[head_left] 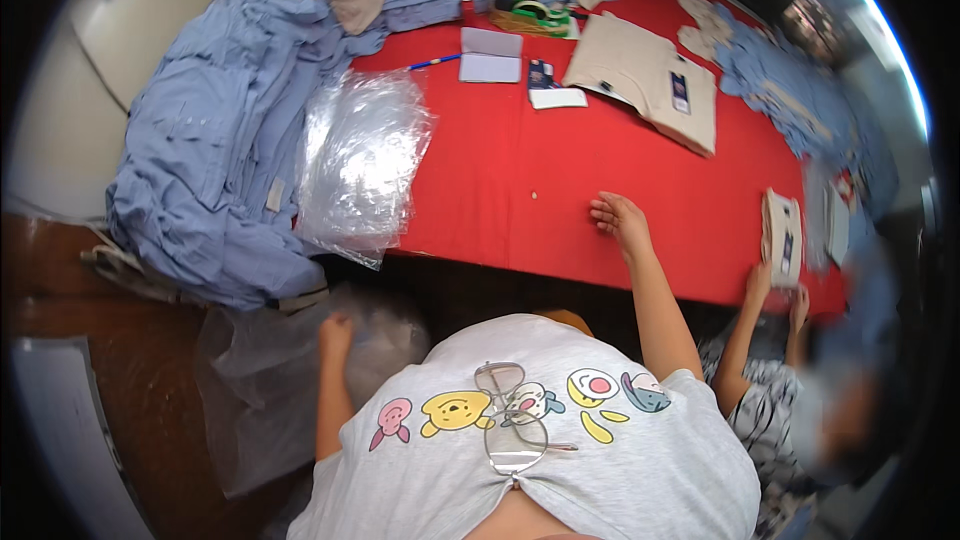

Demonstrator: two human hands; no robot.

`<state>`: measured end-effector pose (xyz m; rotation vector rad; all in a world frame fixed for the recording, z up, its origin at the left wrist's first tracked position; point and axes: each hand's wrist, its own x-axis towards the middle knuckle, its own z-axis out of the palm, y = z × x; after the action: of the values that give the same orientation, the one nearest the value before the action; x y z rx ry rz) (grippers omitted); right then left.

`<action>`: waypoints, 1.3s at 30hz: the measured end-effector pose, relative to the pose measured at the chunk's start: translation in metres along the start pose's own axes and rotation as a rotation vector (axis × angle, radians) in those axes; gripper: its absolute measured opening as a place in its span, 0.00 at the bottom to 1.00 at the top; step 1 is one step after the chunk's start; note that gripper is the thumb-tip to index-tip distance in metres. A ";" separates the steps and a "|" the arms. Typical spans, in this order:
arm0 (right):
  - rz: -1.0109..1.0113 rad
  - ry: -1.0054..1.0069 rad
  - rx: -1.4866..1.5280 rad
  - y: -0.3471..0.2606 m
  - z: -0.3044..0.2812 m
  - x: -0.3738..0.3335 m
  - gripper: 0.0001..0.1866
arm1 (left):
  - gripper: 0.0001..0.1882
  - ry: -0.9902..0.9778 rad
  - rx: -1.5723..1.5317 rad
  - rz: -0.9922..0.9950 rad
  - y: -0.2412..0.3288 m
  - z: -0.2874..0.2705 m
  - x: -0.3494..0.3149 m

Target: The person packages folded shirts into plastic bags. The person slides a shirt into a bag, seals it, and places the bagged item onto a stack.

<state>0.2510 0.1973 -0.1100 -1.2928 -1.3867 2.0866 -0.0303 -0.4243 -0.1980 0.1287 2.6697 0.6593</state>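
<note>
Low at the left, beside the table's front edge, my left hand point(337, 335) is closed at the top of a large clear plastic bag point(270, 395) that hangs toward the floor. My right hand point(620, 220) is held over the front of the red table point(480, 210), fingers loosely bent and apart, with nothing in them. A tiny pale round piece point(534, 195) lies on the red cloth left of it. Flat clear plastic sleeves point(362, 155) lie in a shiny pile at the table's left front.
Blue shirts point(215, 140) are heaped at the left. A folded beige shirt point(650, 80) with a dark tag, an open notebook point(490, 68), a blue pen point(434, 63) and tape rolls point(540, 15) lie farther back. At the right, a co-worker's hands point(760, 285) are at a packed beige garment point(782, 235).
</note>
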 end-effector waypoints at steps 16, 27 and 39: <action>-0.639 -0.215 -1.146 -0.038 0.325 0.183 0.33 | 0.15 0.399 0.152 0.514 0.291 0.007 0.140; 0.134 -0.580 -0.103 -0.099 0.264 0.134 0.33 | 0.09 -0.084 -0.635 0.549 0.379 -0.060 0.161; 0.040 0.237 -0.139 -0.037 0.032 0.059 0.17 | 0.17 -1.200 0.016 1.328 0.604 0.081 0.093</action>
<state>0.1853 0.2364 -0.1037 -1.5776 -1.4299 1.8171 -0.0862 0.1618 -0.0150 1.7153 1.1438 0.5564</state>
